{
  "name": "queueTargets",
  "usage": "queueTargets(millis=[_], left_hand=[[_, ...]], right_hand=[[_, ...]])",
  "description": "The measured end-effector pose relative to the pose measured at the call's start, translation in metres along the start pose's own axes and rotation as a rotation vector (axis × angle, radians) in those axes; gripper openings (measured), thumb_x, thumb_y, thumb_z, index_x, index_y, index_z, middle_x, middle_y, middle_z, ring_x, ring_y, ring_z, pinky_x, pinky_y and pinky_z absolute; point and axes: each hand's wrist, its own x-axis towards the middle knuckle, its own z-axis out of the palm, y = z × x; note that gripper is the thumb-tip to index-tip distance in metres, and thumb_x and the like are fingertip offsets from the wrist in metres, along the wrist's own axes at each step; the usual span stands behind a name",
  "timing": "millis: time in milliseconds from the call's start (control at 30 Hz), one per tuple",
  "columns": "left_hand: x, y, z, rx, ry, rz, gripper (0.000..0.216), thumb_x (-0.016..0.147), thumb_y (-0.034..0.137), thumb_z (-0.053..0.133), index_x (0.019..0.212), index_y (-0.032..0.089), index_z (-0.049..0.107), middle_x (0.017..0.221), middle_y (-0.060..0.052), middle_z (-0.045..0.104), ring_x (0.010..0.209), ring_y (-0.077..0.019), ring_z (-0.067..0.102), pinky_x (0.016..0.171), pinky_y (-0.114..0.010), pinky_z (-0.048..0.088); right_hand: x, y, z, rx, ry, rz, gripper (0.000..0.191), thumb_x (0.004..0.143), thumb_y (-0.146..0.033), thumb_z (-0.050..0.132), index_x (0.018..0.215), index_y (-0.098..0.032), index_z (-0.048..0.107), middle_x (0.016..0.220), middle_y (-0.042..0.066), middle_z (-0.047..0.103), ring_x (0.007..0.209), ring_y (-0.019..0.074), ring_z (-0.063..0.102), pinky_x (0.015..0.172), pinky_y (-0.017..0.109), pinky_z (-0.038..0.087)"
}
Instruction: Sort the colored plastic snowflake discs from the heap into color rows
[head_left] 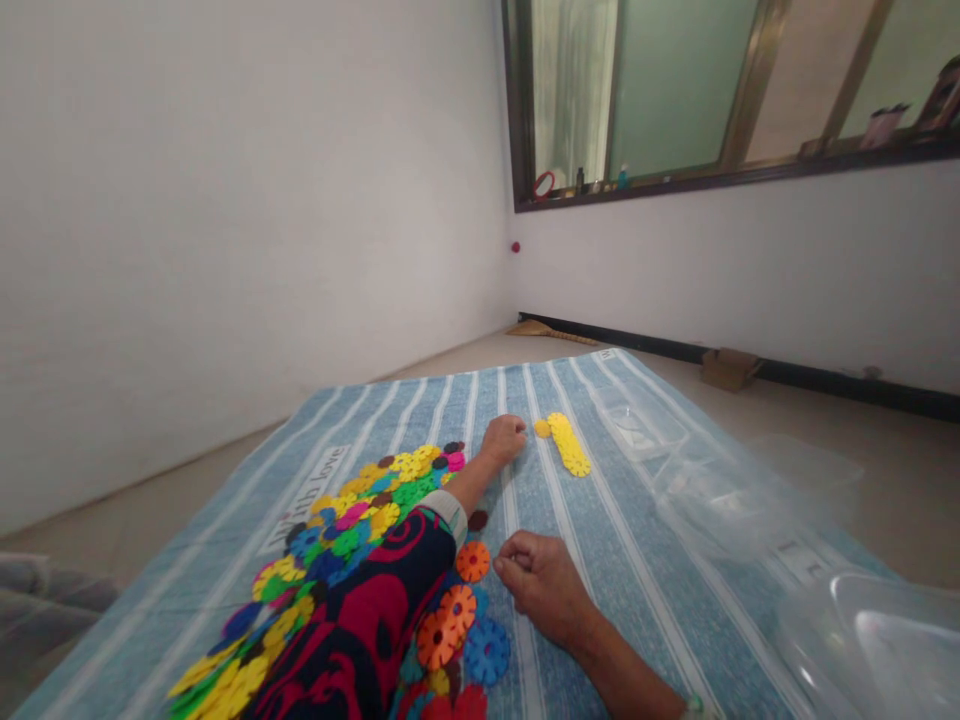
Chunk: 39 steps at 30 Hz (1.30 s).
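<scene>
Row of bright yellow notched plastic discs (570,446): here it lies, overlapping piece on piece, right of the left hand and well apart from the heap; one bump at its edge and that neat line could fan out.
Darker yellow round disc (542,428): sitting just beside the row's far end, and so near in hue that a quick glance could mix the two shades.
Left hand (504,440): out in front, fingers curled inward, knuckles near that darker disc; whether anything is pinched inside, I cannot tell. A careless swing right could knock the disc into the row.
Navy sleeve with red swirls (382,610): and here's the danger, stretched right across the heap! Draw that arm back low and the cloth could drag pieces along.
Heap of multicoloured notched plastic discs (358,515): colours jumbled, pieces overlapping; lifting one could tip its neighbours, and teeth might catch.
Right hand (544,585): nearer the body, thumb and fingers drawn together just beside an orange notched plastic disc (472,562); cannot tell whether they grip anything.
Blue cloth with white stripes (637,600): soft footing under everything; a tug could ruck it up and shift the row.
Clear plastic containers (877,640): over on the right, see-through, easily clipped by a stray elbow.
</scene>
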Motion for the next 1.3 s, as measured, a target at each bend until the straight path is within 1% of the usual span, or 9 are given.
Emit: queueTargets(millis=[133,300,433,567,733,867,1033,1100,1300], left_hand=[[-0.028,-0.016,-0.023,0.007,-0.062,0.06,0.022,0.068,0.012,0.05,0.076,0.015,0.07,0.075,-0.003,0.067,0.074,-0.0146,0.058,0.07,-0.022,0.04],[-0.078,-0.036,-0.055,0.036,-0.113,0.093,0.014,0.067,0.017,0.052,0.066,0.015,0.066,0.066,-0.002,0.061,0.066,-0.0135,0.053,0.065,-0.023,0.038],[-0.121,-0.049,-0.076,0.054,-0.11,0.082,0.017,0.071,0.019,0.048,0.059,0.017,0.059,0.061,0.0,0.055,0.063,-0.0133,0.051,0.063,-0.023,0.036],[-0.161,-0.056,-0.088,0.05,-0.054,0.071,0.019,0.074,0.019,0.045,0.061,0.018,0.058,0.066,-0.001,0.057,0.068,-0.0147,0.053,0.066,-0.025,0.038],[-0.203,-0.059,-0.095,0.021,0.045,0.104,0.016,0.077,0.018,0.045,0.07,0.02,0.059,0.074,-0.003,0.061,0.076,-0.0164,0.056,0.072,-0.028,0.044],[-0.225,-0.057,-0.093,-0.004,0.098,0.103,0.015,0.079,0.019,0.046,0.076,0.019,0.061,0.086,-0.005,0.064,0.086,-0.0171,0.058,0.081,-0.029,0.047],[-0.24,-0.054,-0.085,-0.068,0.153,0.07,0.025,0.085,0.022,0.04,0.077,0.018,0.063,0.093,-0.008,0.066,0.091,-0.0167,0.06,0.085,-0.029,0.049],[-0.242,-0.053,-0.083,-0.084,0.178,0.055,0.026,0.085,0.023,0.04,0.077,0.018,0.064,0.094,-0.008,0.066,0.092,-0.0165,0.06,0.086,-0.03,0.049],[-0.245,-0.056,-0.078,-0.125,0.19,0.032,0.024,0.085,0.023,0.042,0.079,0.019,0.064,0.094,-0.007,0.066,0.092,-0.0168,0.06,0.085,-0.031,0.049]], right_hand=[[0.0,0.003,0.0,0.004,-0.015,-0.009,0.015,0.076,-0.025,0.051,0.065,-0.017,0.057,0.046,-0.006,0.045,0.042,0.0071,0.044,0.043,0.018,0.027],[-0.002,0.004,-0.001,0.011,-0.028,-0.012,0.015,0.076,-0.025,0.05,0.065,-0.017,0.056,0.046,-0.006,0.045,0.042,0.0073,0.046,0.043,0.018,0.028],[-0.004,0.0,-0.004,0.011,-0.031,-0.021,0.014,0.075,-0.025,0.05,0.065,-0.017,0.056,0.046,-0.006,0.047,0.043,0.0079,0.047,0.044,0.018,0.031],[-0.006,-0.005,-0.007,0.01,-0.045,-0.014,0.015,0.075,-0.026,0.05,0.064,-0.018,0.054,0.045,-0.006,0.047,0.042,0.0085,0.048,0.043,0.018,0.032],[-0.007,-0.005,-0.009,0.025,-0.066,0.0,0.017,0.076,-0.03,0.05,0.065,-0.018,0.053,0.044,-0.006,0.047,0.04,0.0087,0.048,0.042,0.019,0.033],[-0.007,-0.002,-0.009,0.044,-0.073,-0.008,0.017,0.076,-0.031,0.05,0.066,-0.018,0.053,0.044,-0.007,0.047,0.038,0.0088,0.048,0.041,0.019,0.033],[-0.007,0.0,-0.009,0.057,-0.075,-0.002,0.018,0.076,-0.033,0.05,0.066,-0.018,0.053,0.043,-0.007,0.046,0.038,0.0093,0.047,0.041,0.019,0.033],[-0.007,0.001,-0.01,0.057,-0.077,0.006,0.018,0.075,-0.033,0.051,0.067,-0.018,0.053,0.043,-0.007,0.046,0.038,0.0093,0.047,0.041,0.019,0.033],[-0.009,0.0,-0.013,0.043,-0.075,0.005,0.02,0.075,-0.035,0.052,0.068,-0.017,0.054,0.044,-0.007,0.047,0.039,0.0086,0.048,0.041,0.019,0.033]])
